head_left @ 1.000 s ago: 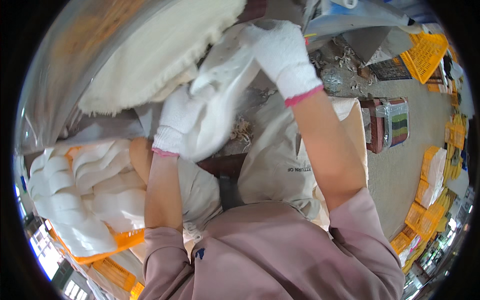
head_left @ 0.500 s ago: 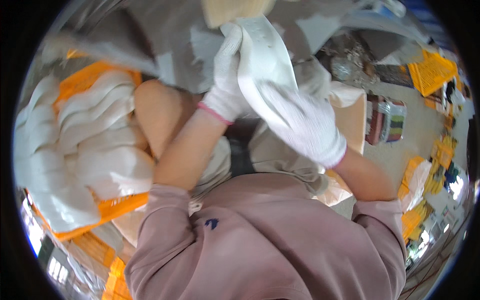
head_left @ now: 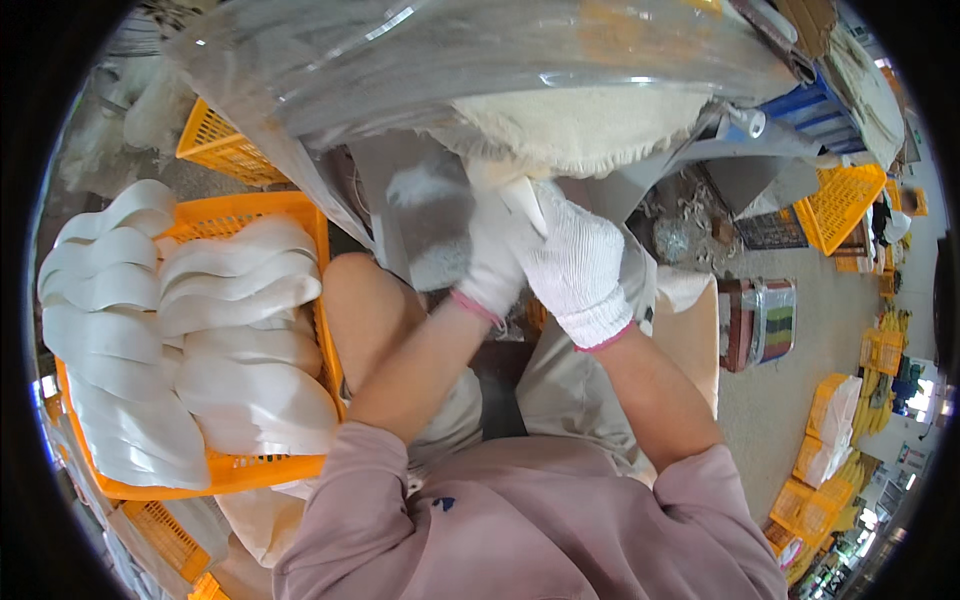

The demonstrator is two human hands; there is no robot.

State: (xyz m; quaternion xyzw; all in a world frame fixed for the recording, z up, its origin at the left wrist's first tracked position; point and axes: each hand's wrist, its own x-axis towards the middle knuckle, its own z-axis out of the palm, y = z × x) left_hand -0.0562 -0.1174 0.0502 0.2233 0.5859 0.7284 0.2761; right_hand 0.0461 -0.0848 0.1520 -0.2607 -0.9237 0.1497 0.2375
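Observation:
Both hands wear white knit gloves and meet in front of me around one smooth white sole-shaped piece (head_left: 527, 205), of which only a narrow edge shows. My left hand (head_left: 492, 245), slightly blurred, grips it from the left. On its right side my right hand (head_left: 578, 262) is closed round it, fingers mostly hidden. The piece's far end is at the frayed lower edge of a cream cloth buffing wheel (head_left: 590, 125); whether it touches cannot be made out. To my left, an orange crate (head_left: 325, 300) holds stacked curved white pieces (head_left: 250, 400) of the same kind.
Clear plastic sheeting (head_left: 400, 60) hangs over the wheel, above a grey housing (head_left: 400, 190). Another orange crate (head_left: 225, 145) stands at the far left. A strapped bundle (head_left: 765, 325) lies on the floor to the right, with more orange crates (head_left: 840, 210) beyond.
Both hands have come closer together and turned the white piece from broad face to edge-on. My view has tilted, so more of the wheel and the left crate shows.

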